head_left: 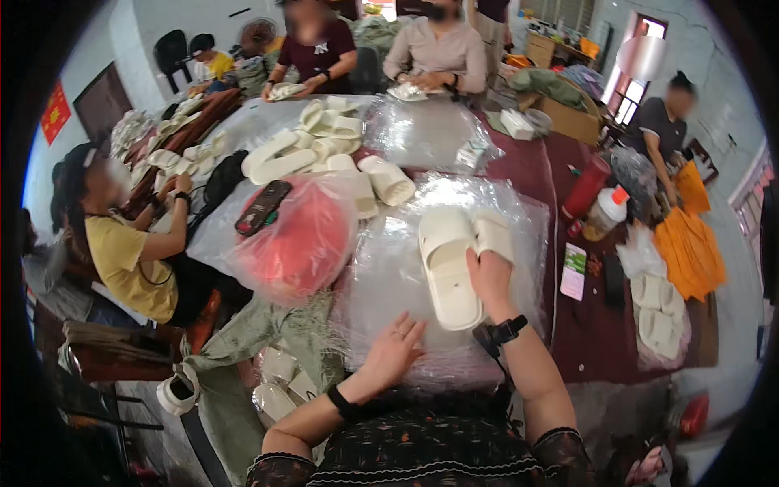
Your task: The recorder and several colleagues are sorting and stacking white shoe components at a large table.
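A pair of cream slide slippers [453,296] is in my right hand [490,284], whose fingers close round the right-hand slipper. The left slipper shows its footbed and broad strap; the other is partly hidden behind my hand. Beneath them lies a stack of clear plastic bags [381,268] spread over the table. My left hand [393,351] is low over the near edge of that stack, empty, with its fingers stretched out. More cream slippers [280,158] are piled beyond, to the left of the bags.
A red bundle in clear plastic [304,243] with a black phone [263,207] on top stands left. A bottle [604,214], red flask [586,187], another phone [573,272] and bagged slippers [659,321] lie right. Several people work around the table. A green sack [235,381] hangs near left.
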Tool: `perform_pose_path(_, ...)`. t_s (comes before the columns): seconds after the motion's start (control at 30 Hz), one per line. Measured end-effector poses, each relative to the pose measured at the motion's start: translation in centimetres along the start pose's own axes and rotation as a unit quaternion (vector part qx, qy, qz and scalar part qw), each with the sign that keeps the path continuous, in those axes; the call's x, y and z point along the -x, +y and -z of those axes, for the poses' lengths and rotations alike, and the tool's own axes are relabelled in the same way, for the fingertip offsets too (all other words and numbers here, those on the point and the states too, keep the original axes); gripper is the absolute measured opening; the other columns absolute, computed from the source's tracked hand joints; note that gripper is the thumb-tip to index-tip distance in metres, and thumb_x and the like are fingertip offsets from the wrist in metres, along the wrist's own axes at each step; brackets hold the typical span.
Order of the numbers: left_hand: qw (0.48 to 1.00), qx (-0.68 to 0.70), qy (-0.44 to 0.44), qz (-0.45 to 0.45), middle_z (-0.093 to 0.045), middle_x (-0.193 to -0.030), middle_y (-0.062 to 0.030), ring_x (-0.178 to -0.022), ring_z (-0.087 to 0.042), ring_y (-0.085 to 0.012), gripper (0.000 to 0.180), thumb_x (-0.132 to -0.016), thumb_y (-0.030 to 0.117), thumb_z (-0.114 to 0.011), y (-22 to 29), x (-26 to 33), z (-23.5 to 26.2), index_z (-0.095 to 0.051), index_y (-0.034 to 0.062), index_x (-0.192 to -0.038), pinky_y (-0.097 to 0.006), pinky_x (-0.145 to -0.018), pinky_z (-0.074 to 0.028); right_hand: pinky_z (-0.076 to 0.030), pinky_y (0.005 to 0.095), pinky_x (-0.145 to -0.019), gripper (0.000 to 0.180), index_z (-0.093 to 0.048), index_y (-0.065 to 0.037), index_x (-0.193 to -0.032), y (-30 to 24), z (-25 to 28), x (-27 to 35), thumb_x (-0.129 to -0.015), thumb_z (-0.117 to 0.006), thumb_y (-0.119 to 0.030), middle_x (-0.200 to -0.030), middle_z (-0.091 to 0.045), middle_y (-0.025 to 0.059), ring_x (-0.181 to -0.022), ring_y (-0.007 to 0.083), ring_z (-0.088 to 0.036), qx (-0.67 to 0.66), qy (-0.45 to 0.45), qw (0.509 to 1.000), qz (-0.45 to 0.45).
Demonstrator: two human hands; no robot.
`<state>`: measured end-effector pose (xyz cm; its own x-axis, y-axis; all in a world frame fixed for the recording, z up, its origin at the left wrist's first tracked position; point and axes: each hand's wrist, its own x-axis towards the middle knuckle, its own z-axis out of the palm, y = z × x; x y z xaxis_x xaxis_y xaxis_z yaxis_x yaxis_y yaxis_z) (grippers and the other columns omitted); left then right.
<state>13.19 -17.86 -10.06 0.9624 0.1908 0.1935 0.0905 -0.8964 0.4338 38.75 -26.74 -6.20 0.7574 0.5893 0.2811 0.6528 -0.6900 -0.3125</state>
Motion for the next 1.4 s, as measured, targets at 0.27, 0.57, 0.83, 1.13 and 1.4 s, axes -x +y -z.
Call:
perform_pose_path(0.27, 0.996, -0.032, -0.030, -0.077, -0.029, -0.155, -0.0245, -0.140, -0.032, -0.0446, 0.072, -0.083, 0.040, -0.073, -1.1, -4.0, 0.4, -0.047, 0.0067, -0.141, -0.047, -0.113, -0.035, -0.045, 0.0374, -0.074, 0.034, -0.063, 0.008, -0.096, 6.8, 6.6, 5.7, -0.100, -0.054, -0.024, -0.083, -0.064, 0.0159, -0.075, 0.0210, -0.056, -0.403, 0.212, 0.876, -0.157)
perform_pose_path(0.57, 0.995, -0.006, -0.055, -0.088, -0.038, -0.151, -0.0204, -0.137, -0.037, -0.0439, 0.063, -0.080, 0.032, -0.076, -1.2, -8.8, 1.3, -0.056, 0.0045, -0.132, -0.047, -0.109, -0.039, -0.046, 0.0312, -0.089, 0.035, -0.057, 0.007, -0.124, 8.3, 10.8, 16.0, -0.103, -0.048, -0.020, -0.112, -0.065, 0.0094, -0.103, 0.0162, -0.058, -0.466, 0.172, 0.857, -0.136)
perform_pose_path(0.83, 0.994, 0.009, 0.016, -0.112, -0.059, -0.134, -0.0154, -0.122, -0.054, -0.0383, 0.035, -0.087, 0.025, -0.065, -3.4, -10.6, -0.6, -0.067, 0.0096, -0.119, -0.045, -0.099, -0.048, -0.049, 0.0323, -0.086, 0.035, -0.058, 0.004, -0.123, 3.5, 11.8, 16.7, -0.098, -0.056, -0.020, -0.111, -0.068, 0.0117, -0.102, 0.0169, -0.062, -0.573, -0.034, 0.819, 0.012)
perform_pose_path(1.13, 0.955, 0.279, 0.023, 0.094, -0.071, -0.096, -0.0206, -0.090, -0.067, -0.0378, 0.037, -0.098, 0.034, -0.056, -3.8, -11.7, 0.5, -0.069, 0.0012, -0.109, -0.041, -0.082, -0.052, -0.050, 0.0438, -0.088, 0.048, -0.056, -0.010, -0.133, 4.3, 9.5, 17.7, -0.091, -0.058, -0.031, -0.116, -0.064, 0.0205, -0.103, 0.0417, -0.061, -0.223, -0.185, 0.946, 0.145)
perform_pose_path(1.4, 0.941, 0.310, -0.024, 0.133, -0.070, -0.087, -0.0221, -0.083, -0.068, -0.0348, 0.040, -0.099, 0.034, -0.054, -3.9, -12.0, 1.3, -0.068, -0.0005, -0.111, -0.042, -0.075, -0.051, -0.048, 0.0490, -0.083, 0.038, -0.063, 0.001, -0.112, 3.1, 8.5, 18.4, -0.092, -0.057, -0.030, -0.104, -0.065, 0.0226, -0.095, 0.0409, -0.061, -0.168, -0.180, 0.957, 0.155)
